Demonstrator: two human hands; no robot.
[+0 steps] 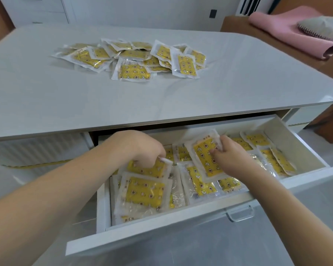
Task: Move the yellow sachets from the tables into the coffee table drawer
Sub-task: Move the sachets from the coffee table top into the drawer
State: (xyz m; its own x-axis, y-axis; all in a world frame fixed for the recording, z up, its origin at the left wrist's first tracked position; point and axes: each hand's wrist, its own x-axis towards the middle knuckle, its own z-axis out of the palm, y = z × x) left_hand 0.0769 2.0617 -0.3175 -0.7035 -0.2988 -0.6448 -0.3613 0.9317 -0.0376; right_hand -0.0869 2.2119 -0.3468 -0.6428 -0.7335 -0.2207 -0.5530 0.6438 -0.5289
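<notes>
Yellow patterned sachets in clear plastic (pixel 207 157), pinched by both hands (pixel 230 156) over the white pull-out drawer (pixel 181 230), could slip and jam it.

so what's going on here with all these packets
A person is filling the open white coffee table drawer with yellow patterned sachets in clear wrappers. The left hand pinches the corner of one sachet low in the drawer, and the right hand holds another tilted above those already inside. A loose pile of sachets waits on the pale grey tabletop.
</notes>
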